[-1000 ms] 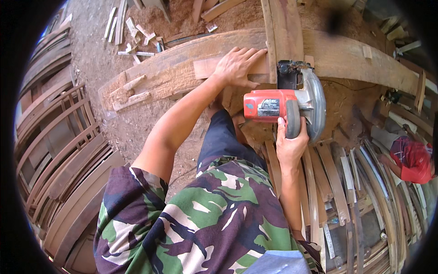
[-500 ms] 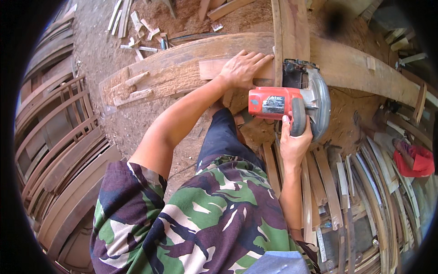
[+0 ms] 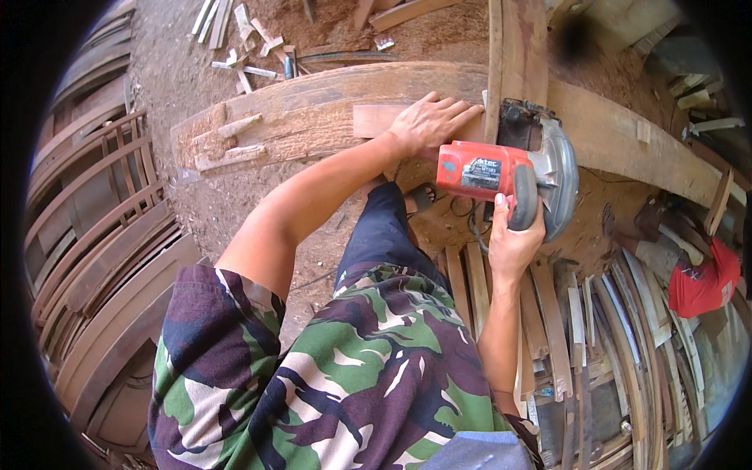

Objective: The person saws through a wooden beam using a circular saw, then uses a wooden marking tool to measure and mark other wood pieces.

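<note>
Shifting rightward in view with the bench (image 3: pixel 313 98), red saw (image 3: pixel 466 168) is sitting at near end of board (image 3: pixel 523 55), right hand (image 3: pixel 517 241) gripping its handle (image 3: pixel 526 200), left hand (image 3: pixel 433 127) lying flat over reddish block (image 3: pixel 377 121), no finished cut showing, sawing seemingly remaining.

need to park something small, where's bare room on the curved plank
On the curved plank: between the wood strips and the short board, and between the long board and the small block. The middle's crowded: left hand, saw.
</note>
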Available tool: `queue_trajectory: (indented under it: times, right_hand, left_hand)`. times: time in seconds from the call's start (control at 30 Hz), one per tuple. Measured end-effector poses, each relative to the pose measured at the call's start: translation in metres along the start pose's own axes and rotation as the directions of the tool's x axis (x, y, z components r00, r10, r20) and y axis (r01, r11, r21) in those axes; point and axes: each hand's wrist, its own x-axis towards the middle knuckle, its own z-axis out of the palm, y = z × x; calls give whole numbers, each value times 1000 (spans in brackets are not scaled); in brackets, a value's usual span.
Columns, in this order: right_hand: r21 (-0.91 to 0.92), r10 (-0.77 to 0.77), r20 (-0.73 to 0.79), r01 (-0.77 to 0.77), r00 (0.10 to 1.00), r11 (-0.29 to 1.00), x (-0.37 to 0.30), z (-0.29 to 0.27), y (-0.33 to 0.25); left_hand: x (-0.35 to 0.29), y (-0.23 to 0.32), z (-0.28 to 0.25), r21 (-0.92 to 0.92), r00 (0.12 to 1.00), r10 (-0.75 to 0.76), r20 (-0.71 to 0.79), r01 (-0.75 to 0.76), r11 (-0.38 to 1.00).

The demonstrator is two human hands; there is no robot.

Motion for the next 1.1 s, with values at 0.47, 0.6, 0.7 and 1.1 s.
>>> queue_trajectory:
  times: [0.47,0.6,0.7,1.1]
  right_hand:
    - [42,-10,19,9,1000,999,29,12,9]
    - [30,-73,0,72,997,997,43,16,12]
    - [23,-140,-39,141,989,990,53,22,7]
    - [-56,37,-9,-37,999,998,23,7,-9]
  left_hand:
    - [-3,-1,8,21,996,2,-86,0,1000]
    - [-2,3,0,16,999,-16,-42,17,1000]
    - [-2,2,-4,17,1000,-4,13,4,1000]
    - [3,-1,13,-21,999,-26,-34,25,999]
